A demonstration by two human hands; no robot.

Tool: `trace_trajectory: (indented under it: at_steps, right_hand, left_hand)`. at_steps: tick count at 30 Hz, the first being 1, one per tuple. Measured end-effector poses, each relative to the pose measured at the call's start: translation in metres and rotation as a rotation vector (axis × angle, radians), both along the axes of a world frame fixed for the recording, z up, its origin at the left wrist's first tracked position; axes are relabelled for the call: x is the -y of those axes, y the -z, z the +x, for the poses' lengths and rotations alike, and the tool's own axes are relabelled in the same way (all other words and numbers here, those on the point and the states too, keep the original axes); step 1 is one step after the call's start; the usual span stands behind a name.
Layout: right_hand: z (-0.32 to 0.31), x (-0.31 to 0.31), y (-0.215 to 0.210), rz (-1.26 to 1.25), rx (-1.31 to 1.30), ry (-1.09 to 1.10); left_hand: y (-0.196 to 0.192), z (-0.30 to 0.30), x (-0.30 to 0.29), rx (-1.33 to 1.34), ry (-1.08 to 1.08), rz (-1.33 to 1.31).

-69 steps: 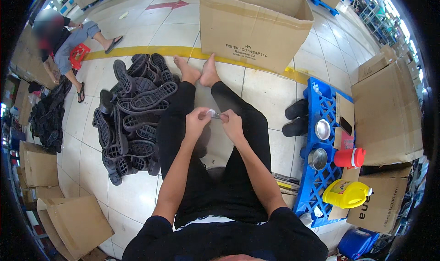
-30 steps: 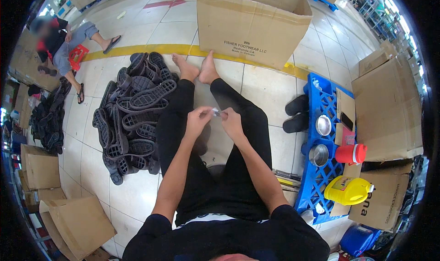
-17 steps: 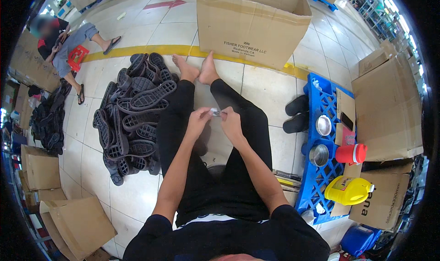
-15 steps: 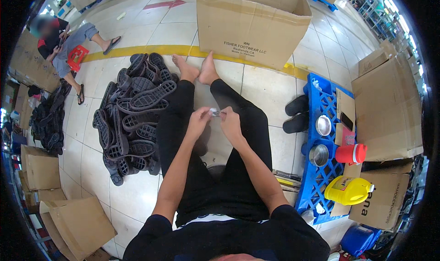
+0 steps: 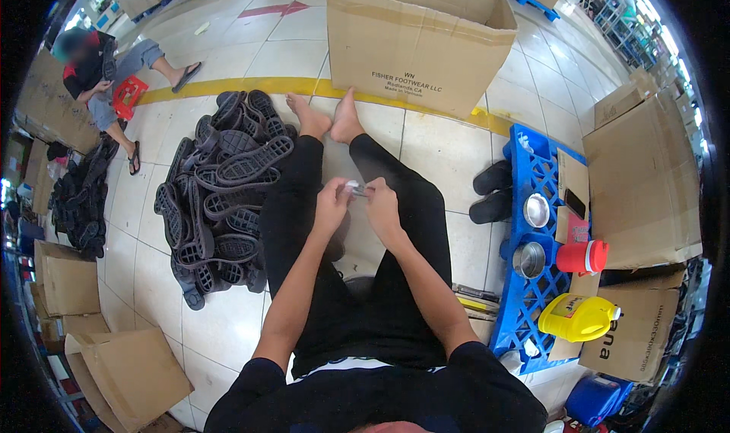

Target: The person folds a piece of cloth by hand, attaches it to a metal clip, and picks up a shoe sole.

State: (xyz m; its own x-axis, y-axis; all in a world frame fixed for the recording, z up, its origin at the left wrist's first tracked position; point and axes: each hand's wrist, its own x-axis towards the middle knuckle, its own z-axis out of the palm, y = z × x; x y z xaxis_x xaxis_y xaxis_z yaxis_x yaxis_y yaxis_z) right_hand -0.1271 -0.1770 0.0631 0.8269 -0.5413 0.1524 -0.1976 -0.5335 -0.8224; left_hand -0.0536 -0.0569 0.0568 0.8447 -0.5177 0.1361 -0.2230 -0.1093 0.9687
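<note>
Over the gap between my knees, my left hand (image 5: 330, 205) and my right hand (image 5: 382, 206) meet with closed fingers. A small white piece (image 5: 351, 184) is pinched in the left fingertips; its kind is too small to tell. The right fingers grip a small thin silvery thing (image 5: 360, 192) that touches or nearly touches the white piece. Beside my left leg lies a heap of dark grey shoe soles (image 5: 242, 167), with open lattice patterns on several of them.
A tall open carton (image 5: 418, 49) stands beyond my feet. To the right, a blue plastic pallet (image 5: 519, 300) carries metal bowls, a phone, a red jug (image 5: 582, 256) and a yellow jug (image 5: 579, 317). Black slippers (image 5: 491, 192) lie beside it. Another person (image 5: 95, 72) sits at far left.
Both hands stay at the same place, with slight shifts of the fingers around the small things. At far left, the other person's arms have moved a little.
</note>
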Motion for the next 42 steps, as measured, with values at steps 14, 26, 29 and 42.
trace_trajectory:
  at_steps: [14,26,29,42]
  right_hand:
    - [-0.002,0.000,0.000,-0.025,-0.027,-0.026]
    - [-0.001,0.001,0.005,0.001,-0.006,-0.053]
    - [-0.001,0.002,0.007,0.002,-0.004,-0.054]
    - [0.001,0.010,0.017,0.110,0.018,-0.025]
  left_hand:
    - [0.021,0.008,-0.003,-0.004,0.041,-0.119]
    - [0.008,0.007,-0.005,-0.189,0.024,-0.180]
    - [0.001,0.008,-0.008,-0.183,0.053,-0.055]
    - [0.001,0.006,-0.002,-0.031,-0.002,-0.080]
